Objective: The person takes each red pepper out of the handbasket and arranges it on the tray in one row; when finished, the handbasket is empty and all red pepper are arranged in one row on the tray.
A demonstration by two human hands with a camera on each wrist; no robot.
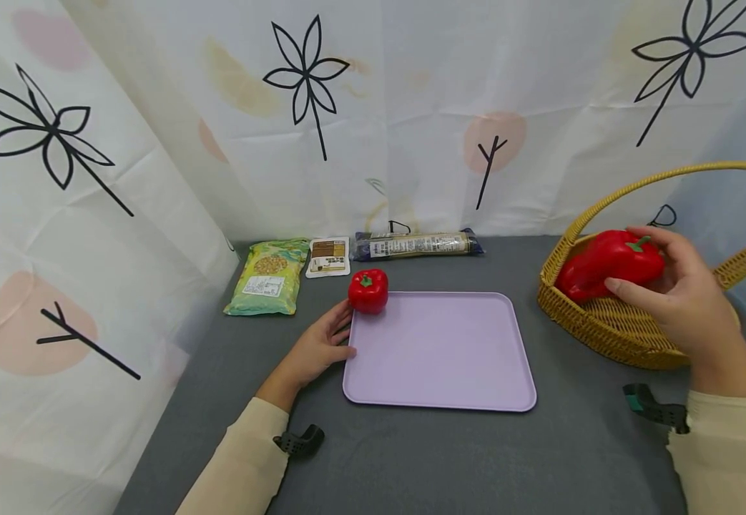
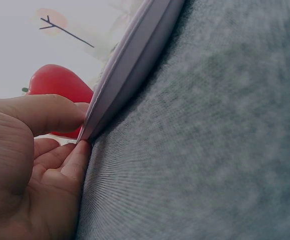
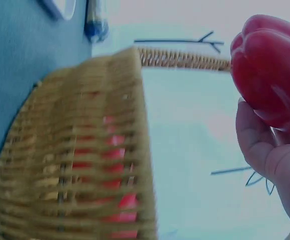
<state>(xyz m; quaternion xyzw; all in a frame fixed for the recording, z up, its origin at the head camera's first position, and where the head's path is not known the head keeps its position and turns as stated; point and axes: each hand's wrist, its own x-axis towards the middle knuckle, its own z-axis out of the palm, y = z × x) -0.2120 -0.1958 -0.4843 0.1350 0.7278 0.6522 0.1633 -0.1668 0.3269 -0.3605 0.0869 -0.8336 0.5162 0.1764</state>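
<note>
My right hand (image 1: 688, 293) grips a red bell pepper (image 1: 636, 259) over the wicker basket (image 1: 604, 342) at the right. Another red item (image 1: 575, 282) lies in the basket behind it, partly covered, and red shows through the weave in the right wrist view. At the left edge of the lilac tray (image 1: 443, 350), my left hand (image 1: 317, 347) pinches the rim between thumb and fingers, as the left wrist view shows. A second red bell pepper (image 1: 368, 291) sits upright on the tray's back left corner, just beyond the left fingertips.
Along the back of the grey table (image 1: 411, 458) lie a green and yellow food bag (image 1: 268, 275), a small white and brown packet (image 1: 330, 257) and a long dark-ended packet (image 1: 418, 244). The basket's tall handle (image 1: 669, 173) arches behind my right hand. Printed cloth hangs behind.
</note>
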